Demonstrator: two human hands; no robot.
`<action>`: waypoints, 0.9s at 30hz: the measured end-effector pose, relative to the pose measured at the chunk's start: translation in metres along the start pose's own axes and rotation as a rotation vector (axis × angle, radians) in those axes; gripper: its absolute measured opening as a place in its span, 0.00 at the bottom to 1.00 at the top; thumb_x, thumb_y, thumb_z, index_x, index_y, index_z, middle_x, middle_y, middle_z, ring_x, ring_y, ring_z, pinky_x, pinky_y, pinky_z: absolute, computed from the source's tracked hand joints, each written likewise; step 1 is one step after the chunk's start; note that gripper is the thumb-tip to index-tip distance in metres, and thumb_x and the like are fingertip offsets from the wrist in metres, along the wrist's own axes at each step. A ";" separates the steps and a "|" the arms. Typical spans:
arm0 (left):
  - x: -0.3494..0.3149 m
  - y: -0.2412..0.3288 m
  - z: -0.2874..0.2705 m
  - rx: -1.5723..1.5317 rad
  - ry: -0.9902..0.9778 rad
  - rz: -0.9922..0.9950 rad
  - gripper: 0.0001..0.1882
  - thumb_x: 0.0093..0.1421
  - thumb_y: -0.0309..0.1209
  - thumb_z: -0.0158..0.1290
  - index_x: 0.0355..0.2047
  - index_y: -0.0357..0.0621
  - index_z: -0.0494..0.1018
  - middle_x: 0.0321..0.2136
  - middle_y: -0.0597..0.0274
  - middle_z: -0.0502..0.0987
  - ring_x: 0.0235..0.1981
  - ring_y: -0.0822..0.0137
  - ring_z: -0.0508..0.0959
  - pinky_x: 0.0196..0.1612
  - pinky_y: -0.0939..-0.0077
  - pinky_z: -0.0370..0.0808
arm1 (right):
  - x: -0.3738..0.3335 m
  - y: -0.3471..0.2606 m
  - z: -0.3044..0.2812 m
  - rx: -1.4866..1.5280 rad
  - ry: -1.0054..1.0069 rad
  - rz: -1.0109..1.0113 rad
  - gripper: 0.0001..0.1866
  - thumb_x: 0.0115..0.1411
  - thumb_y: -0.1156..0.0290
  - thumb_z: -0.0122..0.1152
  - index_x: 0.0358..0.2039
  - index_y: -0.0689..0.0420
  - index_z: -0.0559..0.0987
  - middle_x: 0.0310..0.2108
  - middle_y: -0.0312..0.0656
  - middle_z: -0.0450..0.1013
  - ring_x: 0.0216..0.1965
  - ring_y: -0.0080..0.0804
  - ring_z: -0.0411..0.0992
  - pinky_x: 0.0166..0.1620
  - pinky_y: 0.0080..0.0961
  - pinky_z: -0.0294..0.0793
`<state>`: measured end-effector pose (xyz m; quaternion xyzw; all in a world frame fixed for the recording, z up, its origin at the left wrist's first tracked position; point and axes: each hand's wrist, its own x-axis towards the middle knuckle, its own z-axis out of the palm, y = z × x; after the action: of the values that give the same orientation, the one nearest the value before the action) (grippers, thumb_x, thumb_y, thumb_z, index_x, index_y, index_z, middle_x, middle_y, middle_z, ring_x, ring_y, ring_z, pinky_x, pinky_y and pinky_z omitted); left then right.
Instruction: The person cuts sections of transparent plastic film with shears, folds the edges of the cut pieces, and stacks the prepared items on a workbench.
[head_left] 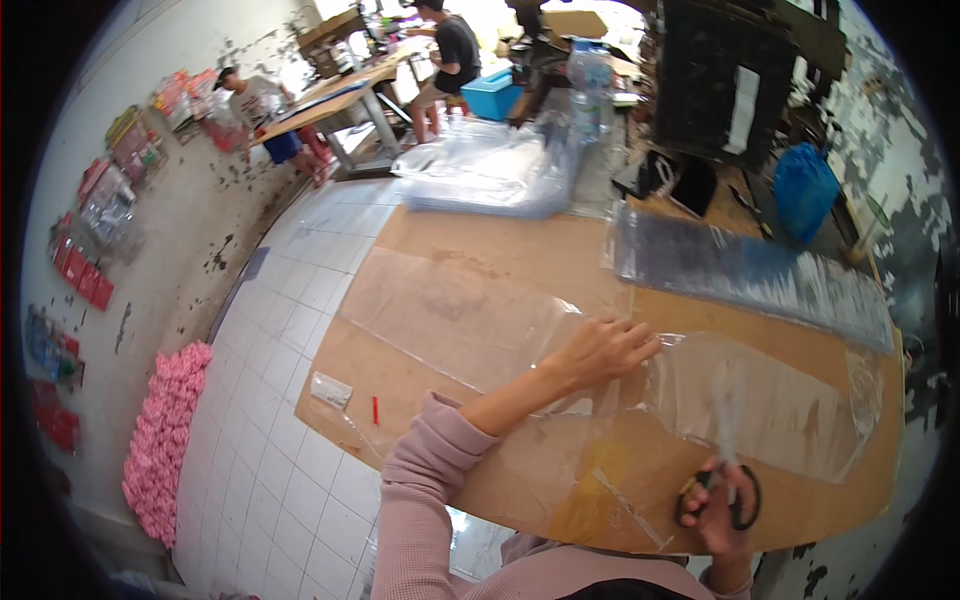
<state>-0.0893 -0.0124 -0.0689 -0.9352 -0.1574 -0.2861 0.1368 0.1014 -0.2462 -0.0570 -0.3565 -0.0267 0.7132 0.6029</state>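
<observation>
Dusty-pink clothing (425,500) fills the near edge, the left sleeve pushed up below the elbow. From it the person's left hand (600,352) reaches across, its fingers bent down at a crinkled part of some clear plastic film (790,405); whether they pinch or merely press it cannot be told. The right hand (725,525) is closed around the looped handles of black-handled scissors (725,430), whose blurred blades point away from the body, over the film. That film lies on a brown tabletop (425,228), spreading to the right of the left hand. Toward the table's left corner are a small clear packet (331,390) and a thin red stick (376,410). Flat plastic sleeves (750,270) lie along the far right side.
</observation>
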 end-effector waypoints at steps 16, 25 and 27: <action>-0.008 -0.002 0.000 0.214 0.209 0.183 0.05 0.48 0.26 0.53 0.24 0.50 0.69 0.23 0.74 0.70 0.18 0.80 0.64 0.18 0.86 0.58 | 0.012 0.001 0.044 -0.731 -0.014 0.005 0.09 0.55 0.70 0.56 0.32 0.60 0.70 0.15 0.33 0.65 0.14 0.16 0.64 0.16 0.12 0.63; -0.009 -0.003 0.001 0.224 0.239 0.193 0.05 0.48 0.25 0.53 0.24 0.50 0.69 0.20 0.76 0.66 0.17 0.81 0.63 0.17 0.87 0.56 | 0.026 0.005 0.045 -0.876 0.022 -0.053 0.10 0.53 0.69 0.60 0.30 0.60 0.72 0.13 0.32 0.65 0.12 0.15 0.64 0.14 0.11 0.62; -0.008 -0.003 0.000 0.226 0.260 0.197 0.04 0.48 0.25 0.52 0.24 0.50 0.69 0.19 0.76 0.66 0.17 0.81 0.63 0.17 0.87 0.55 | 0.026 0.003 0.046 -0.898 0.027 -0.052 0.09 0.53 0.69 0.60 0.30 0.61 0.72 0.13 0.32 0.65 0.12 0.15 0.64 0.14 0.11 0.62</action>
<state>-0.0968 -0.0110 -0.0729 -0.8800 -0.0775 -0.3701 0.2874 0.0738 -0.2059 -0.0363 -0.5911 -0.3346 0.6111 0.4065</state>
